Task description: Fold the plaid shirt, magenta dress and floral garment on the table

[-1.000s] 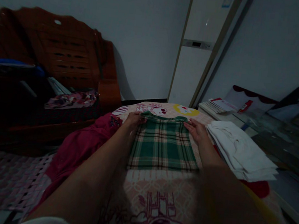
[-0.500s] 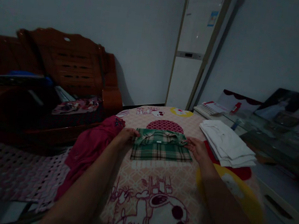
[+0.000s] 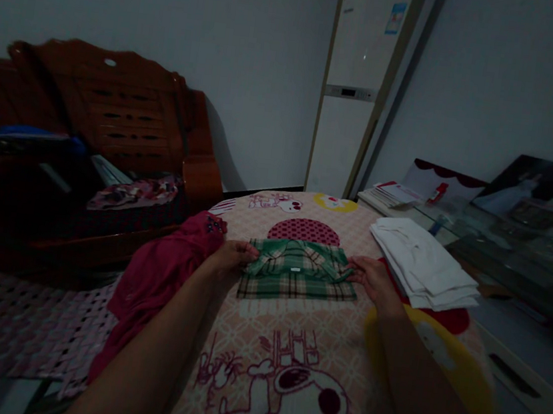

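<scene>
A green plaid shirt (image 3: 297, 287), folded into a wide rectangle, lies on a table spread with a patterned cloth (image 3: 262, 326). Its collar part, with a small white label, faces up. At the left edge my left hand (image 3: 234, 255) pinches the fabric between thumb and fingers. My right hand (image 3: 369, 277) grips the opposite edge the same way, with the collar flap stretched between both hands. Left of my left hand rests a crumpled dark pink garment (image 3: 162, 273). A stack of folded white clothes (image 3: 423, 262) sits to the right, beyond my right hand.
A wooden sofa (image 3: 131, 115) with cloth and other items on it stands at the left. Behind the table rises a white standing air conditioner (image 3: 338, 141). Papers (image 3: 391, 194) and a framed photo (image 3: 528, 184) lie on a glass-topped cabinet at the right.
Both hands have drawn the collar flap slightly toward me, so it covers more of the plaid front. The camera view has shifted a little.
</scene>
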### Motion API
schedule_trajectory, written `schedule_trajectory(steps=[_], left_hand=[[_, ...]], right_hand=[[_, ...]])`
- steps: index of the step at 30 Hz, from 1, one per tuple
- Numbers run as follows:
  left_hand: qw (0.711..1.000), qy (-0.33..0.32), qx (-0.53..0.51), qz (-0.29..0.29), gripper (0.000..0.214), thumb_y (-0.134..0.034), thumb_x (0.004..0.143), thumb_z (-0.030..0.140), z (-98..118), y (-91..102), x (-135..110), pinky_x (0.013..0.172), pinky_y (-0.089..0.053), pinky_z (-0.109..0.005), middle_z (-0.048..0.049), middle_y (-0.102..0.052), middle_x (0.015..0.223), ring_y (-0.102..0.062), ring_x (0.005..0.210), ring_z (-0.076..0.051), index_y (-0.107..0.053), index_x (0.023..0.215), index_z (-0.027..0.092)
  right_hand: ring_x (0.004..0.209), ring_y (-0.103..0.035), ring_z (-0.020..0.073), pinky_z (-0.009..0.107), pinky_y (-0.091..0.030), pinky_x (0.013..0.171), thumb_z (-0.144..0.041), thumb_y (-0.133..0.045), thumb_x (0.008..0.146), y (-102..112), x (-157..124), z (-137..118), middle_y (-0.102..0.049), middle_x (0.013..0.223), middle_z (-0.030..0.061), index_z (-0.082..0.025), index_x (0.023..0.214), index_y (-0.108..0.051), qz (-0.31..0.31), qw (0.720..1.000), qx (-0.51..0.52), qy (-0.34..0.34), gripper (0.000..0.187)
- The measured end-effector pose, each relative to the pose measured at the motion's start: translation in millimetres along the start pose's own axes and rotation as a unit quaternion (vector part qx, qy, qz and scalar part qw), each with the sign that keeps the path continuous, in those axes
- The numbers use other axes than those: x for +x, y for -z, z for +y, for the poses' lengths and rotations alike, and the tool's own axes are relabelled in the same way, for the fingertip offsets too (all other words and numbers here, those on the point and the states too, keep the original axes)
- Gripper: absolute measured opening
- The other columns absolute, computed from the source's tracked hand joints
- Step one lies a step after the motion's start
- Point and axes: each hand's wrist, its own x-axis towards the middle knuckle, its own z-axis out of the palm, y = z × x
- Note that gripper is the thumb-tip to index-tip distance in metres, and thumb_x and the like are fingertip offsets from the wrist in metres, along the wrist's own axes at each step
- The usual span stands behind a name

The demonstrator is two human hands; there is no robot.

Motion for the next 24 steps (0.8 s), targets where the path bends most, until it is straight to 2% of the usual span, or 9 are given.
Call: schedule_trajectory(steps=[5,8,10,12,13,15,19,21,24], left_hand=[[0.999,-0.037,0.002,-0.006,0.027,-0.083,0.053,0.022,14.2,4.1,-12.4,0.056,-0.044,-0.022,-0.0015,-0.067,0.069,-0.059,0.060,-0.011,-0.067,0.073,0.014],[0.998,-0.046,0.043,-0.030,0.029,-0.083,0.055,0.028,17.3,8.4,-17.3,0.056,-0.044,-0.022,-0.0021,-0.068,0.071,-0.059,0.061,-0.012,-0.068,0.075,0.014],[0.994,-0.024,0.095,-0.055,0.029,-0.083,0.053,0.031,14.6,10.0,-16.8,0.052,-0.042,-0.022,-0.0005,-0.065,0.064,-0.055,0.056,-0.011,-0.067,0.071,0.014],[0.987,-0.011,0.148,-0.058,0.029,-0.081,0.053,0.035,11.3,10.7,-14.0,0.047,-0.038,-0.021,0.0011,-0.061,0.058,-0.050,0.049,-0.010,-0.067,0.068,0.014],[0.984,-0.017,0.172,-0.049,0.029,-0.079,0.055,0.037,10.2,10.7,-12.2,0.045,-0.036,-0.021,0.0017,-0.060,0.055,-0.047,0.046,-0.009,-0.067,0.066,0.014],[0.977,-0.054,0.204,-0.013,0.030,-0.076,0.059,0.042,9.6,9.8,-8.5,0.044,-0.032,-0.020,0.0024,-0.057,0.050,-0.044,0.044,-0.008,-0.065,0.061,0.014],[0.965,-0.163,0.192,0.071,0.030,-0.072,0.063,0.043,9.8,1.2,-2.6,0.049,-0.036,-0.020,0.0010,-0.060,0.054,-0.050,0.050,-0.011,-0.066,0.065,0.014],[0.958,-0.211,0.185,0.062,0.030,-0.069,0.067,0.041,7.9,-7.1,-0.6,0.057,-0.044,-0.023,-0.0026,-0.068,0.067,-0.059,0.061,-0.015,-0.071,0.077,0.014],[0.936,-0.271,0.226,0.008,0.030,-0.065,0.072,0.035,2.6,-21.3,1.7,0.080,-0.051,-0.031,-0.0071,-0.075,0.094,-0.067,0.088,-0.022,-0.075,0.093,0.017]], right_hand=[[0.055,-0.066,0.0157,0.026,-0.058,0.051,-0.023,-0.067,0.078,-5.4,-4.5,-6.6,-0.070,0.066,0.0040,-0.018,0.078,-0.068,0.002,1.000,0.005,0.026,0.006],[0.054,-0.065,0.0156,0.025,-0.056,0.047,-0.026,-0.068,0.075,-5.1,-7.2,-9.1,-0.070,0.066,0.0041,-0.016,0.080,-0.068,0.004,1.000,-0.011,0.021,0.011],[0.045,-0.060,0.0137,0.022,-0.048,0.038,-0.029,-0.067,0.073,-4.3,-8.7,-7.5,-0.067,0.058,0.0026,-0.016,0.074,-0.067,0.019,0.996,-0.081,0.010,0.013],[0.034,-0.049,0.0106,0.019,-0.035,0.030,-0.032,-0.065,0.073,-4.7,-9.9,-5.6,-0.059,0.046,-0.0002,-0.016,0.063,-0.063,0.055,0.982,-0.179,0.026,0.019],[0.031,-0.044,0.0093,0.018,-0.030,0.028,-0.035,-0.064,0.073,-5.8,-10.4,-5.5,-0.056,0.042,-0.0014,-0.017,0.060,-0.061,0.075,0.972,-0.219,0.045,0.022],[0.030,-0.040,0.0083,0.019,-0.027,0.029,-0.038,-0.064,0.073,-10.5,-11.6,-7.7,-0.054,0.041,-0.0022,-0.016,0.062,-0.063,0.092,0.957,-0.258,0.095,0.024],[0.039,-0.048,0.0108,0.021,-0.036,0.038,-0.038,-0.066,0.071,-28.0,-14.7,-13.4,-0.062,0.051,-0.0008,-0.015,0.074,-0.070,0.021,0.944,-0.291,0.155,0.024],[0.049,-0.056,0.0136,0.023,-0.042,0.047,-0.035,-0.067,0.071,-37.4,-16.7,-11.8,-0.066,0.057,0.0007,-0.017,0.073,-0.071,-0.036,0.915,-0.354,0.188,0.020],[0.064,-0.063,0.0170,0.026,-0.046,0.061,-0.028,-0.072,0.070,-46.6,-19.4,-4.1,-0.070,0.067,0.0028,-0.020,0.073,-0.074,-0.073,0.832,-0.492,0.245,0.009]])
